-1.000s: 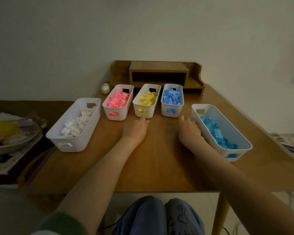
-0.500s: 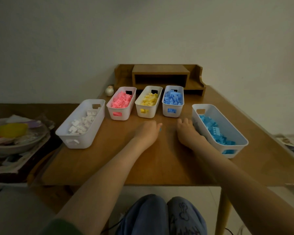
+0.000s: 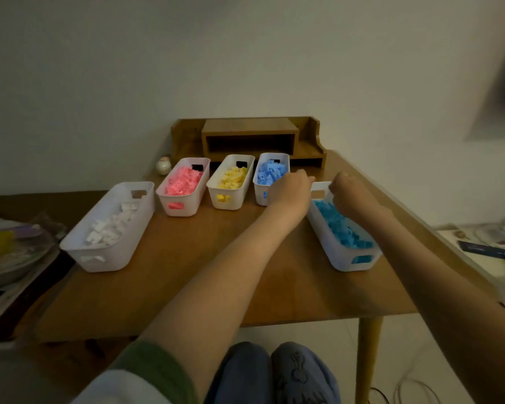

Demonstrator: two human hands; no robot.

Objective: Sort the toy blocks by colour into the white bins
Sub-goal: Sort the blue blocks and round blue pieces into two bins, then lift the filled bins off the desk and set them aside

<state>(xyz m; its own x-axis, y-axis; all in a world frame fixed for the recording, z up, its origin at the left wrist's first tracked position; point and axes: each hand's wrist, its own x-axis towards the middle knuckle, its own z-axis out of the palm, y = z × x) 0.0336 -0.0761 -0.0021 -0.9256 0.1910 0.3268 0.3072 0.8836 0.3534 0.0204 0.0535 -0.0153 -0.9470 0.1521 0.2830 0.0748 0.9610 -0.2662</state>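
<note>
both hands reach right of centre: left hand (image 3: 292,188) between the light-blue bin (image 3: 260,195) and the turquoise bin (image 3: 331,252), right hand (image 3: 350,191) above its far end, fingers curled; what either holds i cannot tell. turquoise blocks (image 3: 343,228) fill that bin, likely light, hard, smooth; pinch across flat sides.
</note>
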